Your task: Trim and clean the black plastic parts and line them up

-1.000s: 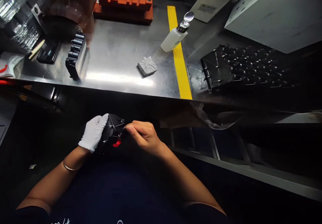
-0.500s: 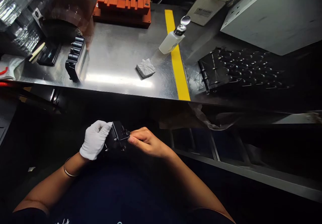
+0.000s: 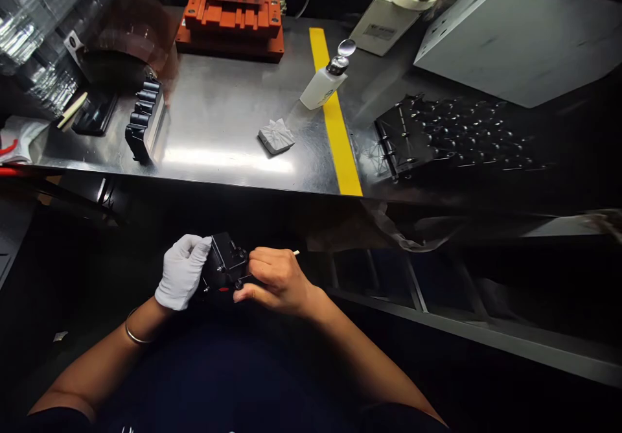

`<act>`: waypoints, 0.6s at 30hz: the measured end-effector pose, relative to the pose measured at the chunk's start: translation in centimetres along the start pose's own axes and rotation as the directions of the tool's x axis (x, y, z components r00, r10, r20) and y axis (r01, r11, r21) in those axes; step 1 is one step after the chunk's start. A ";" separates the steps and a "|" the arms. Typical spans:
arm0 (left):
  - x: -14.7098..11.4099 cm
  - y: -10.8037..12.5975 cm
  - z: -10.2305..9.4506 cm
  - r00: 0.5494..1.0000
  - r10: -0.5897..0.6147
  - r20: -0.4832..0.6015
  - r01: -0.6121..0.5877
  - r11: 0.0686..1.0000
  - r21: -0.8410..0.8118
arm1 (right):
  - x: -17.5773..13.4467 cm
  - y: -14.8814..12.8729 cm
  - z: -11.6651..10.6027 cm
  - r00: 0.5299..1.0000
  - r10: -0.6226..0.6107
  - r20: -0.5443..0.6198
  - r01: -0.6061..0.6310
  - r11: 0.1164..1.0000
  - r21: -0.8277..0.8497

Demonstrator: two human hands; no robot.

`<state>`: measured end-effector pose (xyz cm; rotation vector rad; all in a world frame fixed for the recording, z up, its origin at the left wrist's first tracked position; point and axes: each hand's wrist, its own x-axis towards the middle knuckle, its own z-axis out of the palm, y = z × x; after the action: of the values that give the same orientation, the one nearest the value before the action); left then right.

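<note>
My left hand, in a white glove, pinches the left edge of a black box-shaped part with small shiny pins at its corners. The part is held below the bench edge, in front of my body, and a small red spot shows on its lower side. My bare right hand is closed at the part's right side, thumb low and fingers curled. A thin stick with a pale end pokes out behind its knuckles; the rest of it is hidden in the hand.
On the metal bench are a folded white cloth pad, a white bottle with a metal cap, a ribbed black block and an orange fixture. Several black parts lie right of the yellow tape. A grey box stands behind.
My right hand has turned, its thumb now lower and its fingers more curled. The stick's pale end and the red spot have come into sight. The view has shifted slightly.
</note>
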<state>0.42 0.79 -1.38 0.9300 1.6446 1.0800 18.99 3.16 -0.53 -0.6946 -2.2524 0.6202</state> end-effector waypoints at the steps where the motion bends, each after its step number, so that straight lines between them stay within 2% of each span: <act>1: 0.1 0.0 0.0 1.000 -0.005 0.003 0.005 1.000 0.008 | 0.0 0.0 0.0 1.000 -0.007 -0.019 0.008 1.000 0.024; 3: 0.3 0.1 0.1 0.999 -0.036 0.034 0.035 0.999 0.027 | 0.1 0.1 0.0 0.994 -0.035 -0.105 0.042 0.997 0.059; 5: 0.5 0.2 0.1 0.989 -0.096 0.116 0.092 0.995 0.038 | 0.1 0.3 0.0 0.981 -0.084 -0.176 0.095 0.994 0.055; 9: 0.9 0.2 0.2 0.945 -0.188 0.266 0.192 0.981 0.013 | 0.4 0.7 0.4 0.966 -0.154 -0.209 0.163 0.986 0.024; 18: 1.0 0.1 0.3 0.933 -0.219 0.285 0.245 0.968 -0.060 | 0.8 0.6 1.0 0.919 -0.115 -0.376 0.116 0.993 -0.020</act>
<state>0.44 1.79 -1.67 0.7640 1.4181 0.8183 17.95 3.92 -1.12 -0.6144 -1.9169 0.3926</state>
